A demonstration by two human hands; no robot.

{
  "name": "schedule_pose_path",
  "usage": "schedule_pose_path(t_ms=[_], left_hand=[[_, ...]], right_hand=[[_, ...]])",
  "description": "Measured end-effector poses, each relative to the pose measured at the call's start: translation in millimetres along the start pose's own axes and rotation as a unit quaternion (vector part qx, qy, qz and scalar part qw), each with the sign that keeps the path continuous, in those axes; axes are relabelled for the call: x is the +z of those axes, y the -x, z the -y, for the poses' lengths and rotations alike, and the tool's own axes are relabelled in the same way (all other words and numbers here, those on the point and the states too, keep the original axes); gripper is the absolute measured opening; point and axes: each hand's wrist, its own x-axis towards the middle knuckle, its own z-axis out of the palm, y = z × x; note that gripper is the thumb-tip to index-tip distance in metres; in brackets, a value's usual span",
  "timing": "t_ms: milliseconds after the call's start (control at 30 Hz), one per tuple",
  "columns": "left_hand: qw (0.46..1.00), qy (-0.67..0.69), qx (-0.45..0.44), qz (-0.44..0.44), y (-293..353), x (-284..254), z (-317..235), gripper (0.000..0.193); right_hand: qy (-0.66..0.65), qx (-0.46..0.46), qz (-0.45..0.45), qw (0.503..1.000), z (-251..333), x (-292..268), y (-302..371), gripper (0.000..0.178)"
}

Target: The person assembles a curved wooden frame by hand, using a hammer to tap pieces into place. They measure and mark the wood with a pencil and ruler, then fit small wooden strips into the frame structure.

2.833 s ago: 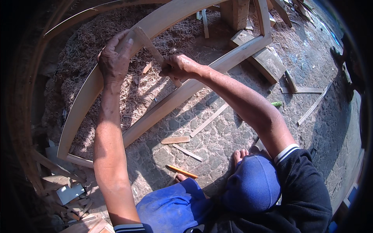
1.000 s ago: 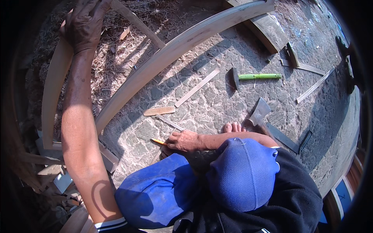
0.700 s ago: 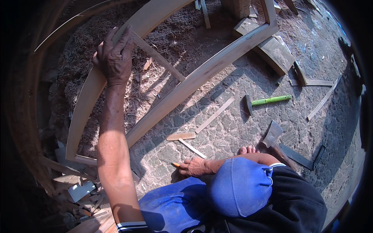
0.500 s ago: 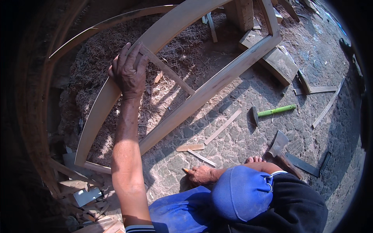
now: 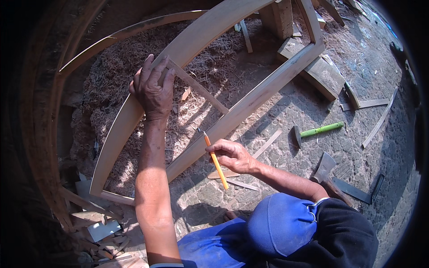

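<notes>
A large wooden frame (image 5: 268, 80) with a curved rail (image 5: 117, 134) stretches diagonally across the view. My left hand (image 5: 154, 91) is closed over the curved rail, where one end of a thin wooden strip (image 5: 199, 87) meets it. The strip's other end reaches the straight rail. Between the fingertips of my right hand (image 5: 232, 155) is a yellow-orange pencil (image 5: 217, 165), its point up beside the straight rail. Whether the point touches the wood, I cannot tell.
Wood shavings (image 5: 120, 67) cover the ground beneath the frame. On the stone floor to the right lie a green-handled hammer (image 5: 321, 129), an axe head (image 5: 325, 166), a dark try square (image 5: 353, 191) and thin wood strips (image 5: 380, 118). Wooden blocks (image 5: 324, 78) sit under the frame's right end.
My right hand has risen from the floor to the straight rail, bringing the pencil with it. My left hand keeps its place on the curved rail; the whole view has shifted slightly.
</notes>
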Motion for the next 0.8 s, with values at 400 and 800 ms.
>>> schedule_pose_path(t_ms=[400, 800], left_hand=[[1.0, 0.0, -0.003, -0.009, -1, 1, -3, 0.042], [1.0, 0.007, 0.006, -0.011, -1, 0, -1, 0.036]], right_hand=[[0.019, -0.21, -0.215, 0.954, 63, -2, -134, 0.033], [-0.012, -0.214, -0.217, 0.952, 61, 0, -167, 0.025]])
